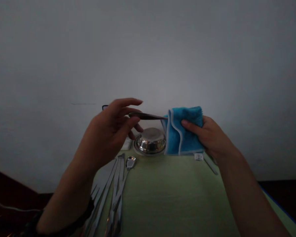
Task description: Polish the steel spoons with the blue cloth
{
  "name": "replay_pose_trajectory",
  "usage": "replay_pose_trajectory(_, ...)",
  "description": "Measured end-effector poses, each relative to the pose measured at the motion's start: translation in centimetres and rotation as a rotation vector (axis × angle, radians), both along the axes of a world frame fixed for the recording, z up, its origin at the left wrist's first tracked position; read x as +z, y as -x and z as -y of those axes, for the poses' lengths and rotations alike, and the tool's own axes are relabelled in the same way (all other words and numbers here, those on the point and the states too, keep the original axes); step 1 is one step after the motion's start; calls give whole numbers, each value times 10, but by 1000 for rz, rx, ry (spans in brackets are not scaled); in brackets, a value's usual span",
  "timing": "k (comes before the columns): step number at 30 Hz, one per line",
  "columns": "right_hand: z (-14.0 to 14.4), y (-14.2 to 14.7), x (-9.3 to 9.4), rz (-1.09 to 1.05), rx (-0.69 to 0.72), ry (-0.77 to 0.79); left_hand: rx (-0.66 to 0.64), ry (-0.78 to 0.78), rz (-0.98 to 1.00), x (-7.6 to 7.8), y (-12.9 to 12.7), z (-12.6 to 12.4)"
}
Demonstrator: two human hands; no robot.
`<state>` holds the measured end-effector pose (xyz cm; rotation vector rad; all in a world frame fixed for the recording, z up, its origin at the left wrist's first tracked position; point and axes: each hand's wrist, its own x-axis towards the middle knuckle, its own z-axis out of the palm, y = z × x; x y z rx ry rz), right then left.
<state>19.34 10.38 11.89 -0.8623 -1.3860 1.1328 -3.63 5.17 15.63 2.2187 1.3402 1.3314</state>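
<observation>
My left hand (110, 131) pinches the handle end of a piece of metal cutlery (148, 116), with some fingers loosely spread. The handle lies about level, and its far end disappears into a folded blue cloth (187, 131) with pale edging, so its kind is hidden. On the right, my right hand (209, 135) grips that cloth, thumb on the near face. Below and between both hands, an upside-down shiny metal bowl (151, 141) rests on the table.
Several forks, knives and a spoon (130, 162) lie along the left of the green tabletop (170, 194). Another metal utensil (210, 164) is partly hidden beneath my right hand. A white item (126, 144) sits left of the bowl. A pale wall (148, 59) stands behind.
</observation>
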Motion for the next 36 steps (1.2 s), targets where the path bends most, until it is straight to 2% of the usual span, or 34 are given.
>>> replay_pose_trajectory(4, 2, -12, 0, 273, 15, -57, 35, 15, -67, -1, 3, -1)
replay_pose_trajectory(9, 5, -20, 7, 526, 123, -168, -91, 72, -219, 1, 11, 4)
replay_pose_trajectory(12, 8, -15, 10, 680, 232, -212, -144, 65, -298, 4, 8, 9)
replay_pose_trajectory(15, 14, -4, 13, 762, 351, -260, -112, 42, -363, 4, -2, 10)
replay_pose_trajectory(17, 17, 6, 13, 771, 366, -320, -106, 1, -466, 1, -11, 8)
replay_pose_trajectory(19, 19, 14, 12, 761, 338, -379, -106, -53, -562, -3, -19, 5)
replay_pose_trajectory(22, 18, 19, 9, 773, 308, -419, -82, -48, -617, -6, -26, 2)
replay_pose_trajectory(25, 14, 15, 7, 807, 267, -432, -56, -12, -590, -6, -26, 0)
replay_pose_trajectory(29, 5, 1, 6, 782, 176, -383, 31, 37, -513, -3, -13, -3)
replay_pose_trajectory(31, 0, -6, 6, 744, 61, -346, 81, 96, -444, -1, -4, -6)
replay_pose_trajectory(33, -6, -9, 4, 636, -126, -309, 96, 154, -379, -1, 0, -7)
replay_pose_trajectory(36, -13, -3, -2, 343, -352, -222, -7, 211, -410, -2, -3, -7)
